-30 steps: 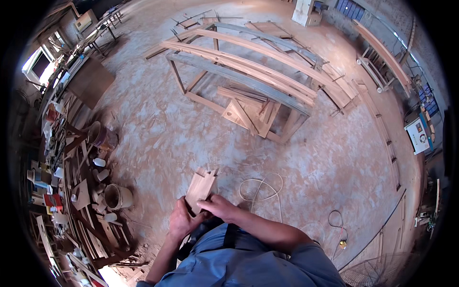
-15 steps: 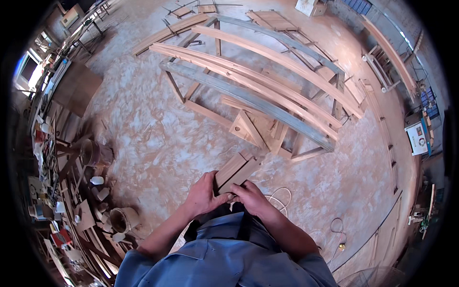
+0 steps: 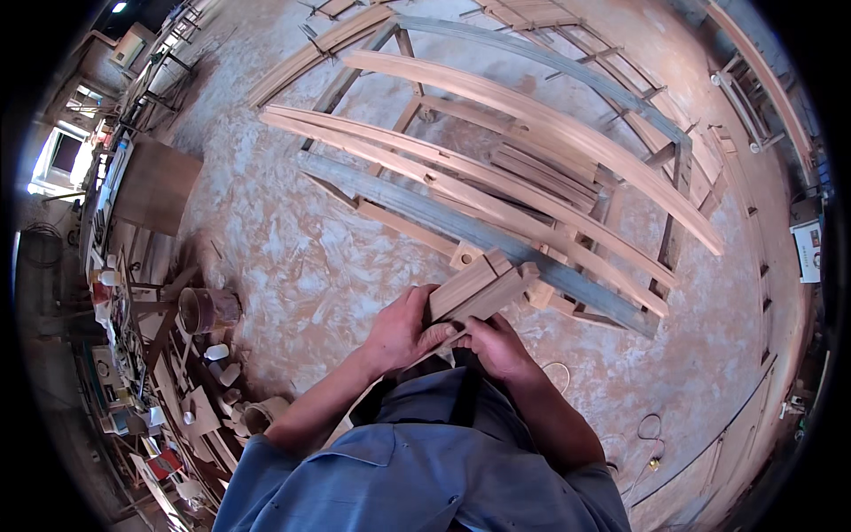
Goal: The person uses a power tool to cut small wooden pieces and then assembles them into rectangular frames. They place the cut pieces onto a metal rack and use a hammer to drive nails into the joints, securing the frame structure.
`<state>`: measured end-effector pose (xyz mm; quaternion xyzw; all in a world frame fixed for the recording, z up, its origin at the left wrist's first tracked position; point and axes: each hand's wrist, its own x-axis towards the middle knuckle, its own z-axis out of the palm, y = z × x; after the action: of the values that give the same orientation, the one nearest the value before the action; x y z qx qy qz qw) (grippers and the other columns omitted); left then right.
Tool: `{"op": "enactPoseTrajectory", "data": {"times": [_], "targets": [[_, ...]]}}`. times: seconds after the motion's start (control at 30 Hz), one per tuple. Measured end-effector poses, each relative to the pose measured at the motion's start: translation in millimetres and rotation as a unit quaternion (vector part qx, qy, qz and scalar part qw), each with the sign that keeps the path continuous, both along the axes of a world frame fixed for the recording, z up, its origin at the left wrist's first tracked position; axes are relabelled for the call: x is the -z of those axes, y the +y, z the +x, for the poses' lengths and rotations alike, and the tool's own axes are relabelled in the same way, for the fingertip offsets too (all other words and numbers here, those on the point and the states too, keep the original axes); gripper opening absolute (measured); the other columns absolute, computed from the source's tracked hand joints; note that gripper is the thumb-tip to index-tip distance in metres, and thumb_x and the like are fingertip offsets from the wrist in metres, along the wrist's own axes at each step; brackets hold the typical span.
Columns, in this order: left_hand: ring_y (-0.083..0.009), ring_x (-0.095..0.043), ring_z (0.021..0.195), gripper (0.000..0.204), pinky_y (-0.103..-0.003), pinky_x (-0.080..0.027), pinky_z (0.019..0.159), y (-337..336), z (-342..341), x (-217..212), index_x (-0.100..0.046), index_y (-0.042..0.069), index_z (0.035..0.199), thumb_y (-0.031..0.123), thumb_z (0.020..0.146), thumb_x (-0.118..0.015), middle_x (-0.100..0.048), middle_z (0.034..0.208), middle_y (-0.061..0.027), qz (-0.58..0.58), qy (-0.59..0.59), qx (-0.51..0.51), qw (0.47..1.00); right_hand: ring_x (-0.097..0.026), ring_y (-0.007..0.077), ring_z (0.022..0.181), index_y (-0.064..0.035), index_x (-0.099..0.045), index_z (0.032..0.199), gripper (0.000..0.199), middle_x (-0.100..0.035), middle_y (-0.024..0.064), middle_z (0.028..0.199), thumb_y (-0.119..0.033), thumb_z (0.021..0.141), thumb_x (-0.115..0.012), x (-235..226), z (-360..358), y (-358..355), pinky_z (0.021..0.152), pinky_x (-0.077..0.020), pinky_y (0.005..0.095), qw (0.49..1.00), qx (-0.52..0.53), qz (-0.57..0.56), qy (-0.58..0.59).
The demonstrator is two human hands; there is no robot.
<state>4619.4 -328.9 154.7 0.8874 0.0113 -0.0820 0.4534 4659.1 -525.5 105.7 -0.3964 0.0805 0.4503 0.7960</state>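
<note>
This side of the frame (image 3: 399, 199), what look like two short boards (image 3: 463, 288) sit clamped in our left hand (image 3: 399, 332) and right hand (image 3: 496, 346), gripped by their near ends, seemingly for alignment.

Blue short-sleeved shirt (image 3: 381, 488) with a chest pocket (image 3: 355, 446); dark trousers (image 3: 369, 404), seemingly.

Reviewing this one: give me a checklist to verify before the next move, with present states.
1. Left hand gripping the short wooden workpiece: ok.
2. Right hand gripping it too: ok.
3. Workpiece's far end clear of fingers: ok.
4. Workpiece clear of the blue-grey frame: cannot tell; they overlap in view.
5. Long planks lying across the frame: ok.
6. Footing: cannot tell; feet hidden.
</note>
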Motion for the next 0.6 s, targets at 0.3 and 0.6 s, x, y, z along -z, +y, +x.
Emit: {"op": "enactPoseTrajectory", "data": {"times": [0.3, 0.6], "targets": [[-0.0406, -0.057, 0.098, 0.055, -0.043, -0.048, 0.083, -4.4, 104.6, 19.5, -0.047, 0.001, 0.128, 0.037, 0.09, -0.063, -0.056, 0.105, -0.0224, -0.022, -0.013, 0.044, 0.999, -0.058, 0.0194, 0.097, -0.004, -0.051, 0.12, 0.025, -0.058, 0.0087, 0.103, -0.014, 0.098, -0.052, 5.9, 95.3, 3.5, 0.089, -0.0492, 0.0399, 0.958, 0.282, -0.002, -0.049], [-0.0414, -0.057, 0.1, 0.057, -0.044, -0.049, 0.085, 28.7, 197.1, 50.1, -0.044, 0.001, 0.131, 0.012, 0.08, -0.067, -0.054, 0.111, -0.0224, -0.031, -0.02, 0.084, 0.996, -0.06, 0.0239, 0.099, -0.0034, -0.053, 0.111, 0.019, -0.057, 0.0112, 0.109, -0.017, 0.097, -0.051, -5.9, 140.9, 11.2, 0.086, -0.0528, 0.0476, 0.952, 0.274, -0.083, -0.111]]}}
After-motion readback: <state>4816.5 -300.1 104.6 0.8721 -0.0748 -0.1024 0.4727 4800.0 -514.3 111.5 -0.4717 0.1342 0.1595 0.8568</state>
